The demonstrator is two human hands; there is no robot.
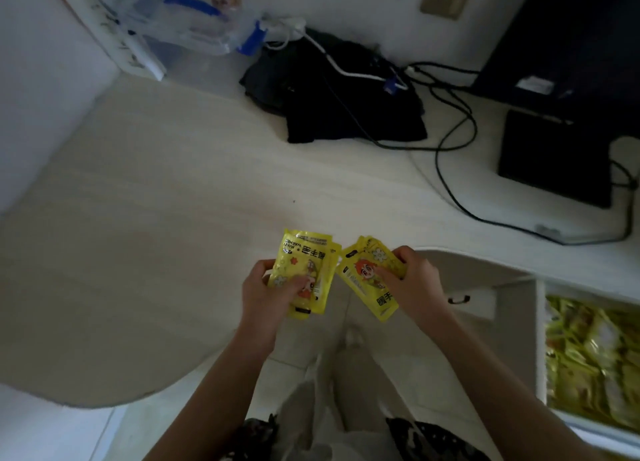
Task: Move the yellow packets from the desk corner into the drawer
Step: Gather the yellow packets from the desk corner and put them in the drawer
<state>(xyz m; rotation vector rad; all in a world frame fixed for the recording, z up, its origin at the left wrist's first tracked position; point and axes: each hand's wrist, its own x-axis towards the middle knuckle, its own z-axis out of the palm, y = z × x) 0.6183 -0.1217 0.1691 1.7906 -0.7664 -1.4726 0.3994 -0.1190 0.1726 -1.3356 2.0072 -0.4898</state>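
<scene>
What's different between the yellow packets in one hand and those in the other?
The left-hand packets stand nearly upright, while the right-hand packets tilt, their tops leaning toward the other bunch. The left-hand packets show an orange flower near the top; the right-hand packets show a white flower and an orange-haired cartoon face. The left hand grips its bunch low, the right hand from the side. Both bunches are yellow with dark lettering.

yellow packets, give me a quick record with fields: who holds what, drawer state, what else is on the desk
left hand: left hand grips a small stack of yellow packets
right hand: right hand grips a second stack
position: both stacks held above the desk edge, not resting on it
drawer: drawer open at right, already holds many yellow packets
desk items: black cloth, cables, monitor base
</scene>
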